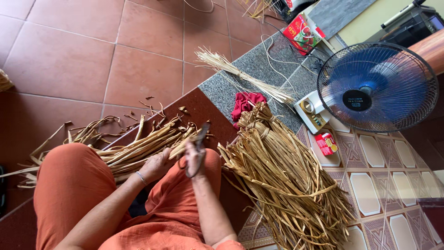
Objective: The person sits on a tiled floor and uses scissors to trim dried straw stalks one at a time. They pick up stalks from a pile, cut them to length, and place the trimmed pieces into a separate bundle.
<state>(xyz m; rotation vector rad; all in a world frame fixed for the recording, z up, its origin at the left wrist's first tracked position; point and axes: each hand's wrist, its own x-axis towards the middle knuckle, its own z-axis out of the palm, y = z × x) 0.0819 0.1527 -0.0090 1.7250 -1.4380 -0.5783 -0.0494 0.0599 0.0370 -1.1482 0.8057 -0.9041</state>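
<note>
I sit on the floor in orange clothes. My left hand grips a bunch of dried straw strips that lies across my lap and reaches to the left. My right hand holds dark scissors, their blades pointing up at the bunch's right ends. A large tied bundle of dried strips lies just right of my right knee.
A blue electric fan stands at the right on patterned tiles. A red cloth, a thin pale straw bundle, a red box and a small red pack lie beyond. Cords cross the grey stone step.
</note>
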